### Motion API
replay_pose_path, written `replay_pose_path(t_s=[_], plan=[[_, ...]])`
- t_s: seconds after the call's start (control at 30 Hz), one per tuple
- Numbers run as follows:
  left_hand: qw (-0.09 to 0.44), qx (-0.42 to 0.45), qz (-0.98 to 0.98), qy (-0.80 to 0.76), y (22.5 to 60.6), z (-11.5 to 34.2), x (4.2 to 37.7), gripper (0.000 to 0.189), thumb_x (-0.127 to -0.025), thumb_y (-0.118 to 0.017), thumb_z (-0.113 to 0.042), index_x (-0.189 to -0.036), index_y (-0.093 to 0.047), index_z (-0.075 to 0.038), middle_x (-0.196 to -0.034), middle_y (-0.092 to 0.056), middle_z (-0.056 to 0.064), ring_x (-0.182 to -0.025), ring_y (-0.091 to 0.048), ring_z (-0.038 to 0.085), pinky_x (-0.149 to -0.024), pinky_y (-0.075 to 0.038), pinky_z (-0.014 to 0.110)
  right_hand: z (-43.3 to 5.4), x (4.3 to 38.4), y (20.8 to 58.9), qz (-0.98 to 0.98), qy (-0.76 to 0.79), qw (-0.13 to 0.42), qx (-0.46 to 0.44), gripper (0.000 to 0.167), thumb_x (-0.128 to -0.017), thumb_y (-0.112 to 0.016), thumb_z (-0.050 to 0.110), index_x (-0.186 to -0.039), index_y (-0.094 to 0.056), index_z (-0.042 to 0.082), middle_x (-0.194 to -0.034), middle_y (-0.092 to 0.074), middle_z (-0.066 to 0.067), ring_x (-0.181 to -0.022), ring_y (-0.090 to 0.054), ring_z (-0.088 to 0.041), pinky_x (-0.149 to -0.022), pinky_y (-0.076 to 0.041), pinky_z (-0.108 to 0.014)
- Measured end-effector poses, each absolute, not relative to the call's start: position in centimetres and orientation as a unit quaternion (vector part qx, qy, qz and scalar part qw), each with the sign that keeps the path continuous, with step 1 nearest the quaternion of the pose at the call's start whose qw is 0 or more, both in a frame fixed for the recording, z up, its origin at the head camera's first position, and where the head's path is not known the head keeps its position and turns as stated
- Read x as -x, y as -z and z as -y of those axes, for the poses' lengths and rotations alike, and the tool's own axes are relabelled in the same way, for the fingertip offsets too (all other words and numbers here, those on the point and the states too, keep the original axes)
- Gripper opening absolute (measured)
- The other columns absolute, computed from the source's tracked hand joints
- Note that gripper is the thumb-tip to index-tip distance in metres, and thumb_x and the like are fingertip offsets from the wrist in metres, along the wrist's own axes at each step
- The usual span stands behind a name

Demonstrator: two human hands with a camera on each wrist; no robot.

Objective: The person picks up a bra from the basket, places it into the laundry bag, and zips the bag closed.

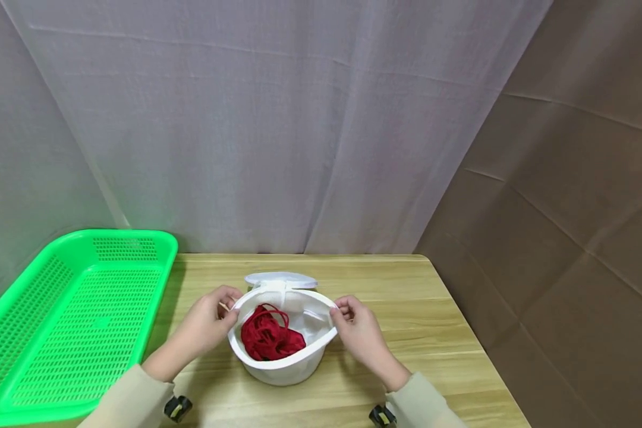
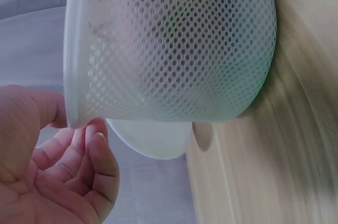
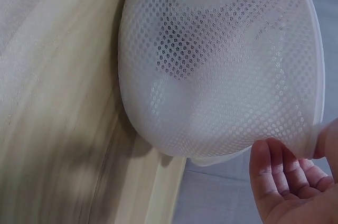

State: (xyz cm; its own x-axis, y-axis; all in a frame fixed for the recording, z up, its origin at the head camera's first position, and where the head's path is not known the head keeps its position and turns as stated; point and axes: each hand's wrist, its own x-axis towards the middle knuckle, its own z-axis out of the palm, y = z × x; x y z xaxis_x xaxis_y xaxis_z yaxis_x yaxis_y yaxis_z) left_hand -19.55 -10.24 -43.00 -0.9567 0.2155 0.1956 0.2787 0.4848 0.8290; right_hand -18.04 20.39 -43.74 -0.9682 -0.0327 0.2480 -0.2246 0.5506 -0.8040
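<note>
A white mesh wash bag [image 1: 288, 374] stands upright on the table, its rim pulled wide into a pointed oval. Inside lies a crumpled red cloth item [image 1: 267, 336] with a thin loop on top; its exact kind is unclear. The bag's white lid [image 1: 282, 278] is folded back behind the opening. My left hand [image 1: 208, 318] pinches the left end of the rim between thumb and fingers, while my right hand [image 1: 357, 333] pinches the right end. Honeycomb mesh [image 2: 185, 39] fills much of the left wrist view, and through it the contents show only dimly.
A large green plastic basket [image 1: 163, 285] with perforated sides sits at the left of the wooden table [image 1: 406, 297]. Grey curtain [image 1: 219, 148] hangs behind the table's back edge. Brown sheeting [image 1: 567, 238] rises along the right side.
</note>
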Motion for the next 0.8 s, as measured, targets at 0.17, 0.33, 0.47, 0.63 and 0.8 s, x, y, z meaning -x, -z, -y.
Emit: replay_pose_path(t_s=[0.17, 0.33, 0.47, 0.63, 0.8], plan=[[0.022, 0.151, 0.859, 0.489, 42.8, 10.6, 18.8, 0.031, -0.081, -0.064, 0.006, -0.110, -0.059, -0.001, -0.081, -0.057, 0.003, -0.066, -0.057, 0.012, -0.058, -0.050, 0.025, -20.6, 18.1, 43.6, 0.875, -0.469, 0.107, -0.062, 0.004, -0.091, -0.065, 0.006, -0.094, -0.064, 0.004, -0.080, -0.062, -0.002, -0.072, -0.058, -0.015, -0.061, -0.051, -0.025], [-0.041, 0.175, 0.837, 0.517, 42.4, 11.4, 18.2, 0.040, -0.077, -0.071, 0.002, -0.114, -0.054, 0.003, -0.079, -0.058, 0.005, -0.063, -0.057, 0.016, -0.055, -0.049, 0.027, -20.7, 18.0, 43.8, 0.877, -0.463, 0.112, -0.064, 0.004, -0.090, -0.066, 0.007, -0.093, -0.064, 0.004, -0.080, -0.062, -0.001, -0.071, -0.058, -0.014, -0.060, -0.052, -0.025], [-0.072, 0.166, 0.831, 0.526, 41.9, 11.7, 18.2, 0.043, -0.079, -0.075, -0.008, -0.114, -0.054, 0.003, -0.079, -0.060, 0.006, -0.066, -0.058, 0.019, -0.057, -0.050, 0.029, -20.8, 18.0, 44.0, 0.877, -0.460, 0.117, -0.068, 0.005, -0.091, -0.065, 0.007, -0.094, -0.064, 0.003, -0.080, -0.062, -0.001, -0.071, -0.058, -0.014, -0.061, -0.052, -0.024], [-0.038, 0.107, 0.833, 0.542, 42.1, 11.4, 19.1, 0.044, -0.081, -0.077, -0.015, -0.115, -0.056, 0.003, -0.091, -0.061, 0.012, -0.078, -0.060, 0.021, -0.064, -0.052, 0.029, -20.8, 17.9, 44.1, 0.878, -0.461, 0.109, -0.066, 0.005, -0.091, -0.064, 0.007, -0.095, -0.064, 0.004, -0.081, -0.062, -0.001, -0.072, -0.058, -0.015, -0.063, -0.052, -0.025], [-0.008, 0.029, 0.822, 0.569, 43.1, 11.1, 20.6, 0.053, -0.085, -0.075, -0.022, -0.125, -0.050, 0.002, -0.112, -0.054, 0.017, -0.094, -0.058, 0.027, -0.071, -0.051, 0.029, -20.7, 17.7, 44.3, 0.880, -0.461, 0.100, -0.063, 0.004, -0.091, -0.064, 0.006, -0.095, -0.064, 0.006, -0.081, -0.062, 0.000, -0.072, -0.058, -0.015, -0.062, -0.053, -0.025]])
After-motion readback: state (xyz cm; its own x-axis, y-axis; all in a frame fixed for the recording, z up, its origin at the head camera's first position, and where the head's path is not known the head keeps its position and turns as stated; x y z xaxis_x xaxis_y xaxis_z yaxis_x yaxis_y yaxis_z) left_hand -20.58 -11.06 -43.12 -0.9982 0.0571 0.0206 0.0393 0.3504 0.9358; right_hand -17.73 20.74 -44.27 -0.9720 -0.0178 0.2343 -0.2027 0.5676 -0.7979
